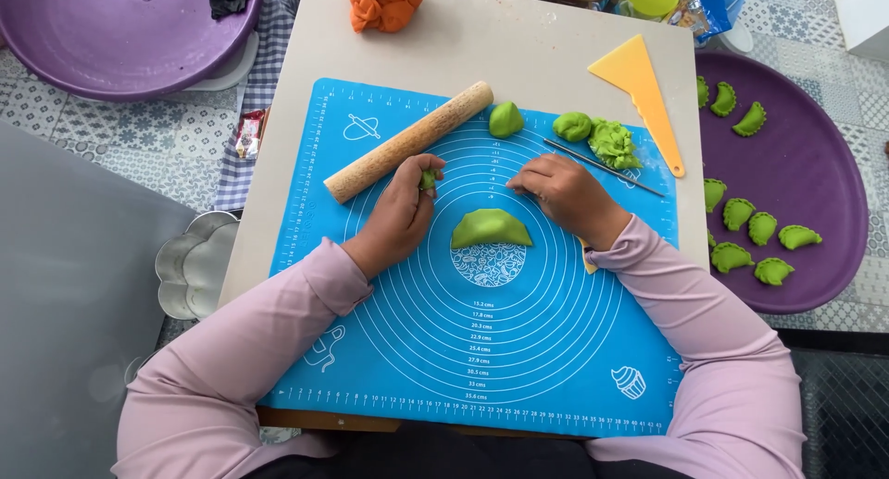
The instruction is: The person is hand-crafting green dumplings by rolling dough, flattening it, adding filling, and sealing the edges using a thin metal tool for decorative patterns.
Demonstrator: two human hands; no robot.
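Left of centre, the rolling pin [408,141] lies slanted on the blue mat [389,349]. Just below it the left hand [400,212] pinches a small green scrap [427,179]. At centre sits a folded green dumpling [491,228]. The right hand [565,194], curled knuckles-up, presses fingertips on the mat, holding nothing visible.

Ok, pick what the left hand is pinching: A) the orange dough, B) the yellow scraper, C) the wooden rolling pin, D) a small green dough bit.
D: the left hand pinches a small green dough bit in its fingertips, beside the rolling pin.
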